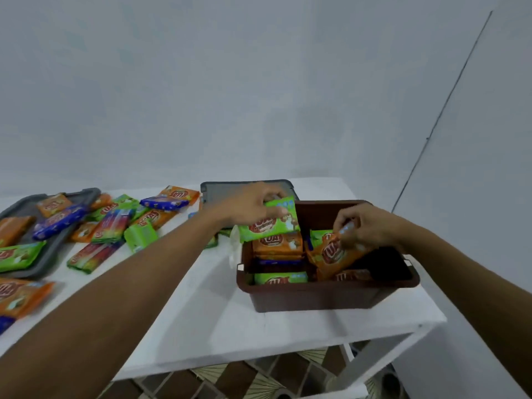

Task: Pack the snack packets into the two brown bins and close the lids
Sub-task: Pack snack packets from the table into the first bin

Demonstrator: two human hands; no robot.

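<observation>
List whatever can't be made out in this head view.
Head view: floor of the brown bin, hidden by packets stacked inside.
Head view: grey lid behind it, partly covered by the left hand and green packet.
Head view: blue packet at lower left, cut off by the frame edge.
Head view: packet lettering, blurred.

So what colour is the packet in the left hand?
Green: the packet in the left hand, head view.

table (201, 312): white, in front of me | right: brown bin (316, 298) near my edge | behind bin: grey lid (218, 191) flat | left: second lid (37, 273), loose packets (141, 234) strewn beside it
</observation>
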